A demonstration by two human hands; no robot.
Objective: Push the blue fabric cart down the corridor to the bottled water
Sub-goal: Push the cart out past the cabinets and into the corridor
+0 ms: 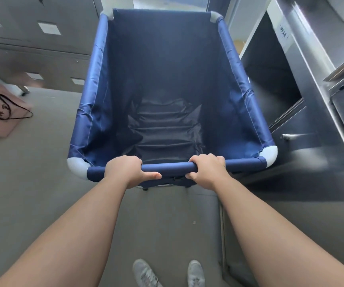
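Observation:
The blue fabric cart (96,112) fills the middle of the head view, a deep empty bin with blue cloth walls, a dark wrinkled bottom and grey plastic corners. Its near rim is a fabric-covered bar. My left hand (125,169) grips that bar left of centre, thumb along the underside. My right hand (207,168) grips the same bar right of centre. Both arms are stretched out straight. No bottled water is in view.
Stainless steel units (316,112) stand close along the cart's right side. Grey metal cabinets (32,44) line the far left. A pink tote bag (3,112) with black straps lies on the grey floor at left. My grey shoes (146,273) show at the bottom.

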